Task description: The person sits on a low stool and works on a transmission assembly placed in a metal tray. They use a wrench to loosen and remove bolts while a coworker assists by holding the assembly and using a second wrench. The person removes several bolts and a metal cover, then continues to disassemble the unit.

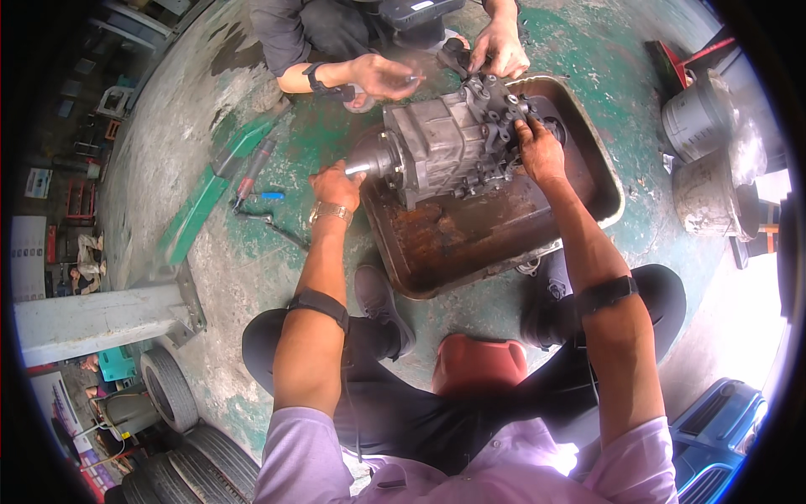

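Note:
A grey metal gearbox lies across a rusty, oil-stained drain pan, its narrow end reaching past the left rim. My left hand is closed round that narrow cylindrical end. At the other end, my right hand grips the housing among bolts and small fittings, fingers bent over it; part of its hold is hidden. Across from me, a co-worker's hand touches the gearbox's far edge, near a dark part. The co-worker's other hand, blurred, hovers beside the housing.
Left of the pan lie a ratchet wrench, a red-and-grey tool, a small blue piece and a green steel beam. Buckets stand at right. A red stool is between my legs; tires are at lower left.

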